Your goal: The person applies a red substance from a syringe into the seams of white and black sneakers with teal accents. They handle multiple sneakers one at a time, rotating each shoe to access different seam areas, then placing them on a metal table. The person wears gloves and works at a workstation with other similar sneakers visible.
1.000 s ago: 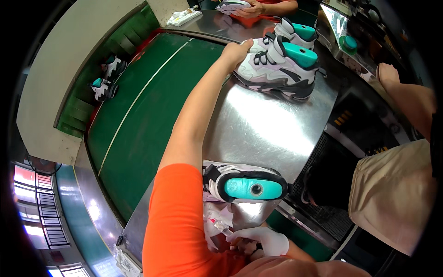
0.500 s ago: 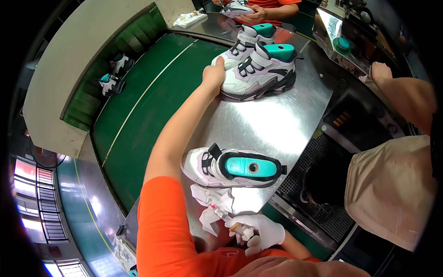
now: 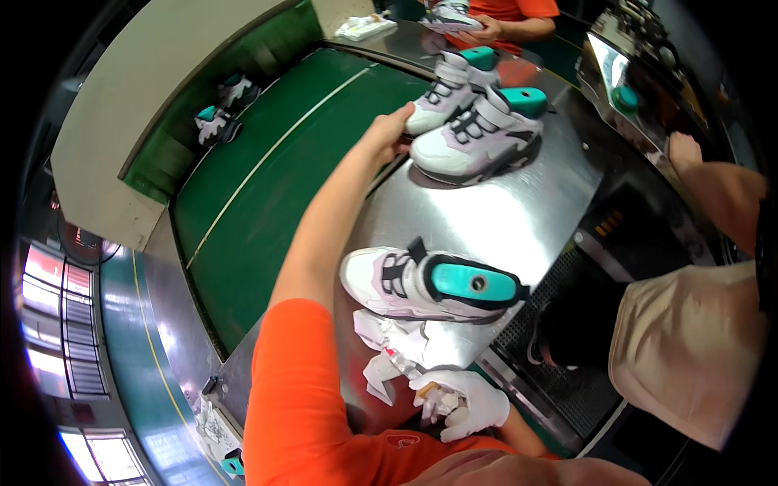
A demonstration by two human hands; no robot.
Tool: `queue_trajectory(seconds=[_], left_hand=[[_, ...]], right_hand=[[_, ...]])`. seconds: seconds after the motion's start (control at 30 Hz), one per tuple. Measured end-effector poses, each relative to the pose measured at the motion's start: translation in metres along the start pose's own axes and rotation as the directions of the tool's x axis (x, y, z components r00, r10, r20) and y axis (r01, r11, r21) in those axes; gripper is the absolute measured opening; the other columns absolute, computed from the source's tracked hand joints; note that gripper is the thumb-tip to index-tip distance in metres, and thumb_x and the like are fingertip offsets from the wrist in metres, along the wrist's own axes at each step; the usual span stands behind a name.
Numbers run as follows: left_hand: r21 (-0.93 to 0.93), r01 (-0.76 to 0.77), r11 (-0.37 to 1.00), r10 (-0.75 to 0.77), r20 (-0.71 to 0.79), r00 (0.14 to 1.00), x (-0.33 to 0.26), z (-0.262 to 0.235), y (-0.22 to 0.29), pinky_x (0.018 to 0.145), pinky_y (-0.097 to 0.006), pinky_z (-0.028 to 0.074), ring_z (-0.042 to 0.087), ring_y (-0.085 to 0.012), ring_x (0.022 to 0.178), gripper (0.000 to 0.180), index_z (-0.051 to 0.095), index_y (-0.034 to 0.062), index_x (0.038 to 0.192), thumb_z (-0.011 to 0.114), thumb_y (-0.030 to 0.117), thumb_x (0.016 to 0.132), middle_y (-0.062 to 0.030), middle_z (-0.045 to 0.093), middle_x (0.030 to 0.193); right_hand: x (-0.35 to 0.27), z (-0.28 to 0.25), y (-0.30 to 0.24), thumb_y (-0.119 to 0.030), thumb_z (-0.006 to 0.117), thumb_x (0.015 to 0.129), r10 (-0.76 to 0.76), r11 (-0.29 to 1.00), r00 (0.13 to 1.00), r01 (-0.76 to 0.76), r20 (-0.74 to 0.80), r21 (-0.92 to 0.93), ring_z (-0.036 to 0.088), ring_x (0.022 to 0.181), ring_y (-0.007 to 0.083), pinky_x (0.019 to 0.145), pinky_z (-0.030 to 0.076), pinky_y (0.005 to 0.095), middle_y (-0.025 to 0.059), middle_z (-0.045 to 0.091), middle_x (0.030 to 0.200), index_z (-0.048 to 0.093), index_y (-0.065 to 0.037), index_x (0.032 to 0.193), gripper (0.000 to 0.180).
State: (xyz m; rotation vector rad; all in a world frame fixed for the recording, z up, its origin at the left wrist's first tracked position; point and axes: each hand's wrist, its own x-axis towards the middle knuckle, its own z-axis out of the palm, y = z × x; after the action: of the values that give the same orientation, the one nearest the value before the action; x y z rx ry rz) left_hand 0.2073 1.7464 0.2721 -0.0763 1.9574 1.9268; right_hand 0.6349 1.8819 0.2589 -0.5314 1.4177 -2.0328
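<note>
Fingers of our left hand (image 3: 391, 130) rest, seemingly curled, on the far sneaker's (image 3: 442, 91) toe; our gloved right hand (image 3: 463, 402) pinches crumpled paper (image 3: 387, 344).
We could nudge that sneaker off the counter (image 3: 519, 219) onto the green belt (image 3: 275, 186) beside it.

White sneaker (image 3: 421, 283) with teal last and black straps; two matching white-teal sneakers (image 3: 474, 130); orange sleeve (image 3: 300, 389); white glove (image 3: 470, 405); green conveyor belt (image 3: 267, 186); silvery steel table (image 3: 527, 211).

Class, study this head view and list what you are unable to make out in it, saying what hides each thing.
1. Left hand: its grip on the white shoe is hidden behind the hand itself.
2. Right hand in a white glove: the small thing it holds is too small to identify.
3. Two shoes on the green belt: too small for detail.
</note>
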Motion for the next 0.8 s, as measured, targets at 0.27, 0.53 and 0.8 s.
queue_trajectory(seconds=[0.27,0.53,0.8], left_hand=[[-0.384,-0.145,0.912,0.101,-0.133,0.986,-0.022,0.001,-0.016,0.058,-0.051,0.064,0.064,-0.0332,0.085,0.044,0.054,-0.0104,0.114,0.062,0.028,0.096,-0.0218,0.058,0.105],[-0.397,-0.201,0.895,0.049,-0.361,0.931,-0.029,-0.021,-0.016,0.064,-0.048,0.065,0.066,-0.0397,0.094,0.053,0.048,-0.0149,0.124,0.061,0.029,0.097,-0.0282,0.056,0.118],[-0.331,-0.268,0.905,0.092,-0.463,0.881,0.012,-0.075,-0.046,0.058,-0.045,0.065,0.067,-0.0405,0.094,0.057,0.042,-0.0175,0.125,0.060,0.029,0.098,-0.0294,0.054,0.123]], right_hand=[[-0.012,0.002,0.033,-0.003,0.091,0.061,0.019,0.927,1.000,-0.012,-0.016,0.376,0.064,0.099,0.0250,0.083,0.054,0.0377,0.0172,0.059,0.121,0.043,0.003,0.141,0.094],[-0.011,0.002,0.033,-0.005,0.093,0.060,0.019,0.918,0.999,0.001,-0.047,0.397,0.065,0.099,0.0253,0.083,0.054,0.0375,0.0157,0.059,0.119,0.044,0.003,0.140,0.094],[-0.007,0.002,0.020,0.000,0.087,0.064,-0.017,0.968,1.000,0.022,-0.020,0.252,0.064,0.094,0.0180,0.080,0.055,0.0295,0.0135,0.061,0.117,0.049,0.002,0.137,0.083]])
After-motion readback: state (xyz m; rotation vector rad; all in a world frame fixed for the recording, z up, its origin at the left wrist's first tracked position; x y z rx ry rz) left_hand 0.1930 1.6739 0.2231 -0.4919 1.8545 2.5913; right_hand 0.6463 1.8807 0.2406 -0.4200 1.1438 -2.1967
